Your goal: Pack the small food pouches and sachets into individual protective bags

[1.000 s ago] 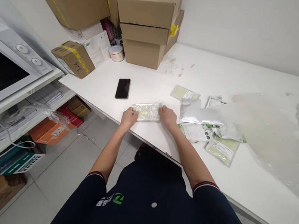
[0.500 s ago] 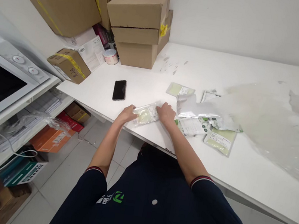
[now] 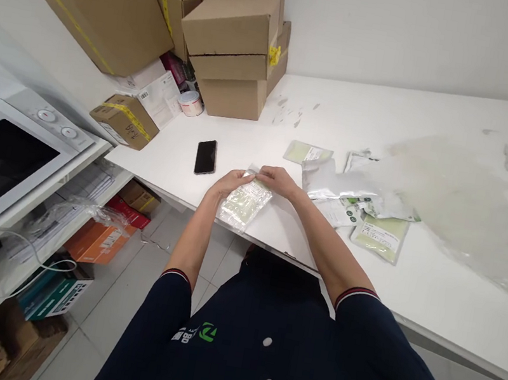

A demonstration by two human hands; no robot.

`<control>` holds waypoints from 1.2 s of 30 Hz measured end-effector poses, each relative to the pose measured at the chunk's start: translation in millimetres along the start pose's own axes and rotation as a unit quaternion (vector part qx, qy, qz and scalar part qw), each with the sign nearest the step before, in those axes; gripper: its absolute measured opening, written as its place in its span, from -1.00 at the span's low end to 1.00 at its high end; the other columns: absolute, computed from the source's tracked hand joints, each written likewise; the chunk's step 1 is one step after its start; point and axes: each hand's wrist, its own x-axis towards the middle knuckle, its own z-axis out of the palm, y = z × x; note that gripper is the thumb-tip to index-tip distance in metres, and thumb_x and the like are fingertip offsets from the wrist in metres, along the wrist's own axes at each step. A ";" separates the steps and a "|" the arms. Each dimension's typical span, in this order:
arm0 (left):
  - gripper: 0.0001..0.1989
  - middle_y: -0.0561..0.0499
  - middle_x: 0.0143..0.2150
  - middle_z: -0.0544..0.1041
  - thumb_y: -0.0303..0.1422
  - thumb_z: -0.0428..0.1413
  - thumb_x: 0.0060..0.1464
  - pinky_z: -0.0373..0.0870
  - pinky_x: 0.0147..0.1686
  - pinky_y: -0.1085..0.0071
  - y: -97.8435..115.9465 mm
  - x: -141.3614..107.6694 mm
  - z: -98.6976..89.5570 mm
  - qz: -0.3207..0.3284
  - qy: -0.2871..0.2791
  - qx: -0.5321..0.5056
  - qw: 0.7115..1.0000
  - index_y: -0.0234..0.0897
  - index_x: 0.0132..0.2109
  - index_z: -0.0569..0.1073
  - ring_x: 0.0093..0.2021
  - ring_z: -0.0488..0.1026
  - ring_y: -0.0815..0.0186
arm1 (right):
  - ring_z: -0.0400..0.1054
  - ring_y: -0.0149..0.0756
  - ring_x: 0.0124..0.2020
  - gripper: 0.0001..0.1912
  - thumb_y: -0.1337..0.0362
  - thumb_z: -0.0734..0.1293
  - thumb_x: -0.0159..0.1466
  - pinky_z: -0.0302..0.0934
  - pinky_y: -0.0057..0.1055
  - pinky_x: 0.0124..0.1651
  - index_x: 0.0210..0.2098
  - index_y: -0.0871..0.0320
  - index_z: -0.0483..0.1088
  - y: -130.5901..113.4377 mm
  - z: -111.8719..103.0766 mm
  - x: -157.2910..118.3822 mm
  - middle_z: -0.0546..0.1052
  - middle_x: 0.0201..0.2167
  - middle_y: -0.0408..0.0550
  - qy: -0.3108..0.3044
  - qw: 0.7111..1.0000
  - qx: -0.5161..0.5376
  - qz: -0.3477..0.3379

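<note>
A clear plastic packet with pale green contents (image 3: 245, 206) slants over the front edge of the table. My left hand (image 3: 232, 181) pinches its upper left edge, fingers closed. At the top edge my right hand (image 3: 277, 179) is closed on the same packet, its fingertips close to those of the left. To the right of my hands lie a silver pouch (image 3: 332, 182), a pale green packet (image 3: 308, 153) behind it and another green labelled packet (image 3: 379, 237) in front. White pouches with green print (image 3: 338, 212) lie partly under the silver one.
A phone (image 3: 206, 157) lies left of my hands on the white table (image 3: 433, 302). Cardboard boxes (image 3: 233, 36) are stacked at the back, beside a small tin (image 3: 191, 103). Clear plastic sheeting (image 3: 468, 205) spreads at right. A microwave (image 3: 4, 150) stands at left.
The packet has turned from lying crosswise to a steep slant. My right hand has moved left along it, and both hands now meet at its top edge.
</note>
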 end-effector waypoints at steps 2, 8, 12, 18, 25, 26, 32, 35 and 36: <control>-0.45 -0.06 -0.40 0.56 -0.02 0.37 -0.24 0.40 -0.31 0.35 -2.9 6.2 3.3 -0.022 0.024 -0.061 0.998 -0.40 -0.24 0.52 -0.40 0.49 0.29 | 0.28 -0.36 -0.41 -0.74 0.04 0.29 0.23 0.13 -0.44 -0.30 -0.29 0.12 0.36 4.1 -1.5 -4.0 0.43 -0.45 -0.17 0.076 0.995 0.041 0.051; -0.49 0.03 -0.42 0.54 -0.16 0.43 -0.32 0.42 -0.30 0.37 -20.0 13.8 9.5 0.000 0.168 -0.154 0.974 -0.35 -0.24 0.49 -0.41 0.49 0.33 | 0.36 -0.35 -0.38 -0.50 0.03 0.30 0.20 0.26 -0.34 -0.20 0.08 0.05 0.22 17.0 20.5 -30.1 0.47 -0.30 -0.13 0.186 0.951 0.205 0.136; -0.28 0.04 -0.30 0.57 -0.26 0.36 -0.16 0.44 -0.24 0.39 -22.7 12.6 17.0 0.054 0.221 -0.088 0.970 -0.21 0.18 0.37 -0.35 0.51 0.36 | 0.27 -0.39 -0.37 -0.72 0.14 0.28 0.19 0.23 -0.39 -0.20 -0.14 0.09 0.42 20.4 36.6 -30.9 0.40 -0.38 -0.18 0.220 0.941 0.252 0.051; -0.59 -0.06 -0.01 0.59 -0.20 0.20 0.07 0.36 0.09 0.26 -12.3 4.5 12.4 0.172 0.158 0.065 0.970 -0.21 0.06 0.54 0.00 0.49 0.22 | 0.17 -0.40 -0.45 -0.58 0.15 0.36 0.12 0.21 -0.37 -0.23 -0.05 0.14 0.51 18.9 25.9 -20.7 0.34 -0.51 -0.23 0.199 0.947 0.242 0.064; -0.52 -0.05 -0.15 0.62 -0.16 0.27 -0.02 0.44 -0.12 0.32 -6.8 10.3 0.7 0.144 0.157 0.057 0.975 -0.26 0.05 0.55 -0.15 0.52 0.23 | 0.38 -0.32 -0.27 -0.47 0.21 0.40 0.13 0.28 -0.29 -0.04 0.09 0.20 0.47 8.2 3.9 -16.9 0.57 -0.21 -0.06 0.137 0.965 0.206 0.092; -0.51 -0.04 -0.21 0.61 -0.16 0.28 -0.03 0.44 -0.18 0.34 -5.7 10.7 -0.5 0.134 0.153 0.057 0.977 -0.27 0.04 0.55 -0.22 0.52 0.25 | 0.40 -0.30 -0.26 -0.47 0.23 0.40 0.14 0.29 -0.28 -0.03 0.10 0.20 0.46 6.9 1.3 -15.9 0.58 -0.23 -0.05 0.125 0.969 0.185 0.102; -0.57 0.12 -0.57 0.38 -0.22 0.29 -0.07 0.32 -0.41 0.43 4.9 10.4 -11.9 0.079 0.150 0.122 0.978 -0.33 -0.05 0.56 -0.51 0.37 0.39 | 0.44 -0.27 -0.26 -0.54 0.29 0.41 0.14 0.31 -0.33 -0.06 0.04 0.24 0.51 -1.6 -8.2 -6.1 0.59 -0.31 -0.03 0.078 0.985 0.078 0.131; -0.58 0.10 -0.54 0.43 -0.19 0.30 -0.10 0.33 -0.40 0.42 9.0 10.6 -18.8 0.063 0.134 0.128 0.981 -0.34 -0.10 0.55 -0.47 0.40 0.36 | 0.43 -0.29 -0.32 -0.58 0.31 0.42 0.12 0.31 -0.38 -0.16 -0.02 0.27 0.53 -4.5 -9.3 -0.3 0.58 -0.38 -0.04 0.063 0.986 0.067 0.138; -0.57 0.07 -0.50 0.47 -0.18 0.30 -0.12 0.34 -0.38 0.42 9.6 10.7 -20.8 0.057 0.127 0.121 0.983 -0.35 -0.13 0.54 -0.44 0.42 0.35 | 0.42 -0.31 -0.35 -0.61 0.32 0.42 0.11 0.30 -0.40 -0.20 -0.06 0.28 0.54 -5.1 -9.4 1.3 0.57 -0.41 -0.05 0.058 0.986 0.069 0.143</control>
